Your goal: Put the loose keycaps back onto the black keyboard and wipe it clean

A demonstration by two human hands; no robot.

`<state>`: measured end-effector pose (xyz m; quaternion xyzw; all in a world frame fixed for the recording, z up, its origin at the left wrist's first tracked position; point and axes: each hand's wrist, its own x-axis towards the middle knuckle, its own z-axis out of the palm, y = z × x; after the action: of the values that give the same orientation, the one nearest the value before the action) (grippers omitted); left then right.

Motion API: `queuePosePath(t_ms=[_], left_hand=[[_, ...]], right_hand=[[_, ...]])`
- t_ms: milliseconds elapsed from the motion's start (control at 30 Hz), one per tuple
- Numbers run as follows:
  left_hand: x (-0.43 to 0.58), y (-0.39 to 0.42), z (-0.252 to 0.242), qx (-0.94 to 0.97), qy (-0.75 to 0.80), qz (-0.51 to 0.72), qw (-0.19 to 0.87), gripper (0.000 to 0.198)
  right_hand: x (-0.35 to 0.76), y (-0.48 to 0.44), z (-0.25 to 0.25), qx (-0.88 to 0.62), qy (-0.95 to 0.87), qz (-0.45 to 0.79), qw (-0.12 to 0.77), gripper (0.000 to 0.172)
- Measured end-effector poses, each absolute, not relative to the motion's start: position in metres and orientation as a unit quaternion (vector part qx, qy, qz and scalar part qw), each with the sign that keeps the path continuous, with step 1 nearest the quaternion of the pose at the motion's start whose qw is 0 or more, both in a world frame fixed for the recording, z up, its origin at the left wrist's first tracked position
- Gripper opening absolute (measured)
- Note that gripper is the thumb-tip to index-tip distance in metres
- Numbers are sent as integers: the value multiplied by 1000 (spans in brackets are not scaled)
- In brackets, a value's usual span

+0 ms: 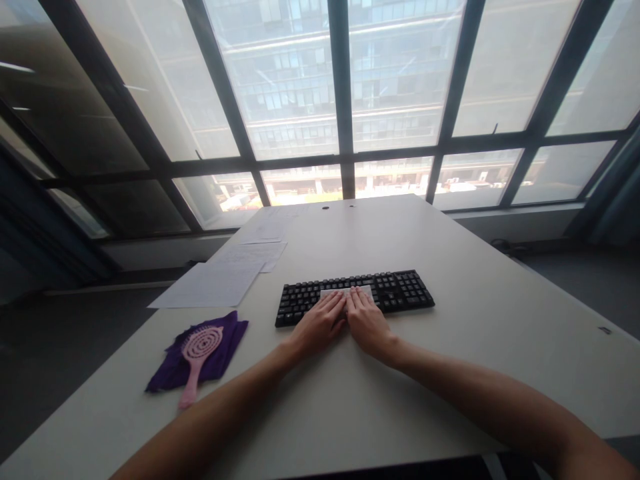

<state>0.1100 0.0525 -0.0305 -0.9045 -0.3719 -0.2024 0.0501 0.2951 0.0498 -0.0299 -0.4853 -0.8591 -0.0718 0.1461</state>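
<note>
A black keyboard (404,291) lies on the white table, slightly tilted in view. On its middle keys rests a flat white piece (367,291), perhaps a folded tissue or wipe; most of it is covered by my hands. My left hand (323,319) lies flat on its left part with fingers stretched forward. Beside it, my right hand (367,320) also lies flat on the white piece, fingers extended. The two hands touch or nearly touch at the thumbs. Nothing shows gripped in either one.
Left of my left forearm, a pink hairbrush (203,341) lies on a folded purple cloth (227,350). Several paper sheets (213,283) spread along the left edge of the white table (360,240). Large windows (295,87) stand behind the table, with dark curtains (45,220) at the sides.
</note>
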Motion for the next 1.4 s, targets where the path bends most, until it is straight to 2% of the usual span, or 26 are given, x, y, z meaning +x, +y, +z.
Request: queuePosePath(t_ms=[300,733,1133,1400], left_hand=[[110,50,-25,-917,-343,-202,40,52],[115,50,-29,-908,-368,-192,58,55],[115,49,-23,-902,-369,-218,54,47],[116,51,-33,-892,-402,-197,68,55]], right_hand=[[296,44,-17,-488,-860,-84,122,47],[295,49,-29,-493,-856,-81,135,55],[292,45,-25,-493,-857,-77,131,51],[295,52,-33,-490,-853,-66,171,54]])
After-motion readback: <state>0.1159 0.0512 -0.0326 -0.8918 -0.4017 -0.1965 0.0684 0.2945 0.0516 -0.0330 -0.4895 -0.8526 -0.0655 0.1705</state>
